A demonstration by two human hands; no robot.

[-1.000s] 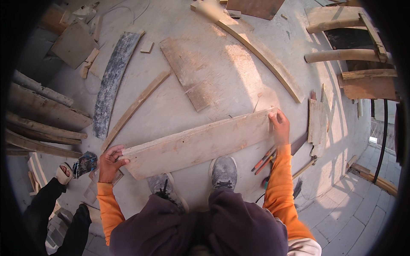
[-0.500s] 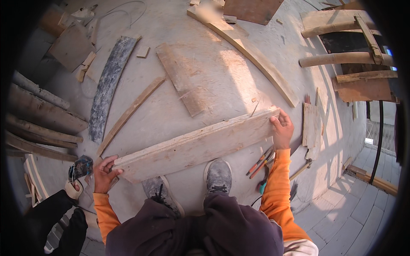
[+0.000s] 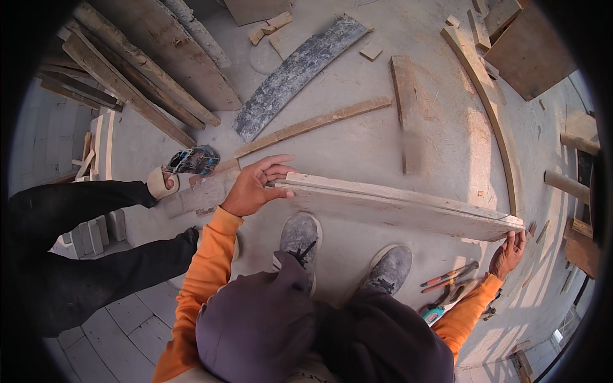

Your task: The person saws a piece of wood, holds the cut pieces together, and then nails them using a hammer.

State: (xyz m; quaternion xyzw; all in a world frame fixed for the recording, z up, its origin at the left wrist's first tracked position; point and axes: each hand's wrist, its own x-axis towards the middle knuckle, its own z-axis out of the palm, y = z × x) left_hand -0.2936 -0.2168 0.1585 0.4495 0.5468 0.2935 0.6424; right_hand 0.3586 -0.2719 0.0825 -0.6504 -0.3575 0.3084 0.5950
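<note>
A long pale wooden board (image 3: 396, 210) with a layered, rough edge is held up off the floor across the front of my shoes, sloping down to the right. My left hand (image 3: 248, 190) grips its left end, thumb along the near side and fingers over the far side. At the lower right end, my right hand (image 3: 507, 256) is closed on the corner, its fingers partly hidden. Red-handled pliers or cutters (image 3: 447, 277) lie on the floor near my right forearm, beside a teal tool (image 3: 433, 314) partly covered by the sleeve.
Another person's black-trousered legs (image 3: 102, 277) are close on my left, by a blue-and-black item (image 3: 195, 159). Long boards (image 3: 169, 54) are stacked at the far left. A dark stained plank (image 3: 300, 75), a thin strip (image 3: 313, 126), a short board (image 3: 403, 115) and a long timber (image 3: 491, 108) lie ahead.
The view has swung left, showing more of the other person. The board's left end has risen relative to its right end, and its broad face now shows less. Both hands still hold it.
</note>
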